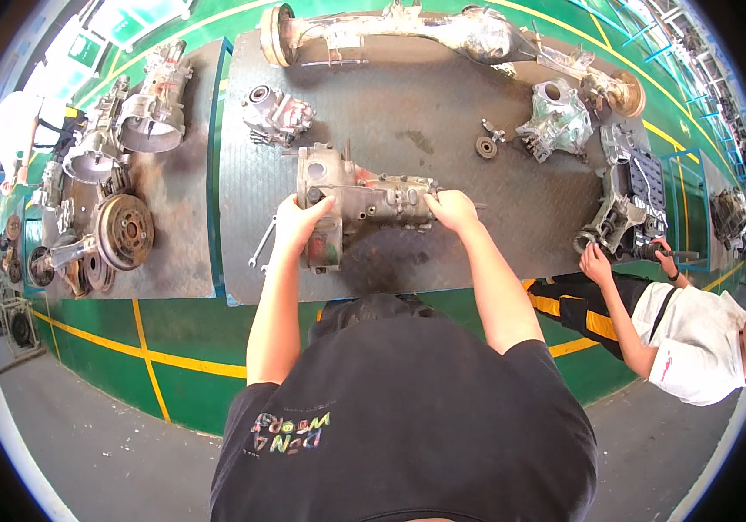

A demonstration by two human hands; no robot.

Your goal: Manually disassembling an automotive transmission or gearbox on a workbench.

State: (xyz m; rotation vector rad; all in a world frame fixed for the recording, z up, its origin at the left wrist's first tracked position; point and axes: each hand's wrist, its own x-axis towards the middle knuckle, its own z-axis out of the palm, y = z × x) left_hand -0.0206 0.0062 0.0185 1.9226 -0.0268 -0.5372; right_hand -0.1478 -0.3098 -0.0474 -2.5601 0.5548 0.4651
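Observation:
A worn grey metal gearbox (376, 202) lies lengthwise on the dark metal workbench (416, 96) in front of me. My left hand (300, 223) grips its wide flanged end, thumb on top and the other fingers hidden behind the edge. At the narrow end my right hand (454, 210) is closed round the casing, thumb uppermost. Just left of my left hand lies a silver wrench (261, 242), partly covered by that hand and forearm. Whether the gearbox rests fully on the bench or is slightly raised, I cannot tell.
A long axle (416, 36) spans the bench's far side. Metal housings (277, 115) (557, 122) stand beyond the gearbox, near a small ring-shaped part (486, 148). At right, a co-worker (690, 335) handles a shaft. Another bench (190, 226) at left carries gearboxes and a brake drum (125, 230).

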